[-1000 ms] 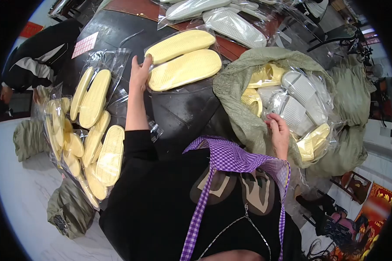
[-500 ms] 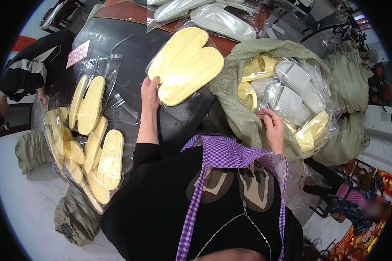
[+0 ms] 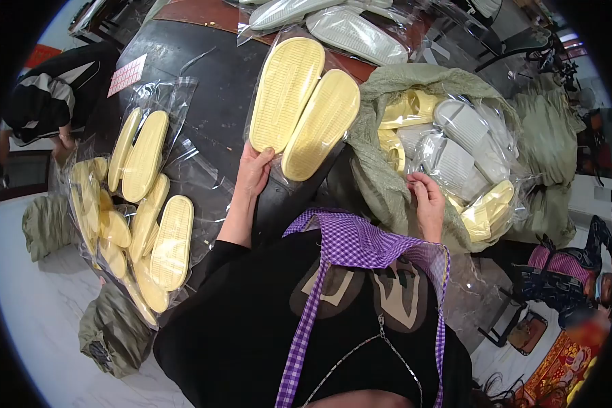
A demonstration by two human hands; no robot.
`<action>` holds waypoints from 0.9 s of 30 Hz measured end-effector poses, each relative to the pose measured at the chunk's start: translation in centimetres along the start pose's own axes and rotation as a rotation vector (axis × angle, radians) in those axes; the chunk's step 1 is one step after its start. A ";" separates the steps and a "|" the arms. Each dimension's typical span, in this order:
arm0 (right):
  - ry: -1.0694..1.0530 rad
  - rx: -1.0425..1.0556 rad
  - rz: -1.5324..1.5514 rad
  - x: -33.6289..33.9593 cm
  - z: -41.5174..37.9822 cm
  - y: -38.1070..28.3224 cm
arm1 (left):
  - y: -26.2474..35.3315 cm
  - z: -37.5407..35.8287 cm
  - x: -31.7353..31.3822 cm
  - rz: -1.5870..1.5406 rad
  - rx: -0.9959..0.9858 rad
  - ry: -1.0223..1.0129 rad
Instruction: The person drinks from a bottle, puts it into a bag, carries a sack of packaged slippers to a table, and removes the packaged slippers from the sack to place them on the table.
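Note:
My left hand (image 3: 253, 173) grips a pair of yellow slippers (image 3: 287, 92) in a clear plastic bag, thumb on top at the near end. The pair is held over the dark table with the soles facing up. My right hand (image 3: 428, 205) is closed, its fingertips pinching the near rim of an olive-green woven sack (image 3: 368, 163). Inside the open sack are bagged grey slippers (image 3: 449, 163) and bagged yellow slippers (image 3: 486, 212). To the left, several more bagged yellow slippers (image 3: 145, 156) lie in a heap at the table's edge.
Bagged white slippers (image 3: 357, 37) lie at the table's far side. A pink-and-white label sheet (image 3: 127, 75) is on the dark table (image 3: 214, 81). Other sacks (image 3: 115, 333) stand on the floor. One person (image 3: 47, 102) bends at the left; another (image 3: 557, 268) is at the right.
My left hand and the bagged pair have shifted slightly right and turned more upright, and the two slippers have spread apart. My right hand stays at the sack's rim.

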State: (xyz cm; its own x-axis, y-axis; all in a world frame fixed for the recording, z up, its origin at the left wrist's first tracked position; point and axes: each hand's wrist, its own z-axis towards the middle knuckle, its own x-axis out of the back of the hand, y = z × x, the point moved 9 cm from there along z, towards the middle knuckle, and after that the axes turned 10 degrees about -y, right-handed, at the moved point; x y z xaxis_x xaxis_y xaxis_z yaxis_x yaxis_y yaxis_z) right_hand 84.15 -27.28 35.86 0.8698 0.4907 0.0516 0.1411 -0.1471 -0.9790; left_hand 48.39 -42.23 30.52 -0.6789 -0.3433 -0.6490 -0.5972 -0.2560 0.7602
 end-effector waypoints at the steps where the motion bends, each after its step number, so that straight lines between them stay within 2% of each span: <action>1: -0.007 0.004 -0.004 0.0 0.1 0.1 | 0.0 -0.1 -0.2 -0.008 0.001 -0.006; 5: -0.020 -0.018 0.069 -0.4 0.6 0.3 | 0.5 -0.3 -1.1 -0.032 -0.025 -0.034; 12: -0.062 0.002 -0.012 -1.3 1.7 -0.9 | 2.8 -0.8 -1.3 -0.004 -0.058 -0.041; 15: -0.087 0.028 -0.091 -1.9 1.9 -2.0 | 5.9 -1.4 -1.6 -0.025 -0.216 0.013; 18: -0.115 0.059 0.021 -2.0 3.0 -0.4 | 11.5 -3.8 2.3 -0.018 -0.441 0.140; 20: -0.142 0.054 0.025 -2.0 3.6 -0.6 | 14.6 -5.2 3.5 -0.078 -0.517 0.178; 21: -0.156 0.049 0.015 -2.0 3.9 -0.5 | 16.6 -6.5 5.6 -0.042 -0.641 0.309; 23: -0.157 0.030 0.019 -2.4 3.8 -0.7 | 18.1 -8.2 13.0 -0.193 -0.709 0.242; 24: -0.125 0.013 0.028 -2.5 3.7 -1.2 | 18.9 -9.3 16.3 -0.154 -0.712 0.320; 25: -0.094 0.043 -0.023 -2.0 4.0 -1.4 | 20.1 -10.6 16.5 -0.017 -0.690 0.430; 26: -0.067 0.078 -0.316 -1.4 3.6 -3.6 | 21.1 -11.2 16.3 0.254 -0.624 0.579; 27: -0.018 0.180 -0.420 -0.7 2.9 -6.0 | 22.1 -11.6 15.6 0.617 -0.525 0.714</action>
State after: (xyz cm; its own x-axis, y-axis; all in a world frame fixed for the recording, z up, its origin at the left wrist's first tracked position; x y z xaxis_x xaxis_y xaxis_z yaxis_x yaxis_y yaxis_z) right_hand 81.33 -24.29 41.11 0.7463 0.4910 0.4493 0.3939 0.2182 -0.8929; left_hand 29.57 -63.67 37.56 -0.2927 -0.9499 -0.1100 0.1359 -0.1552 0.9785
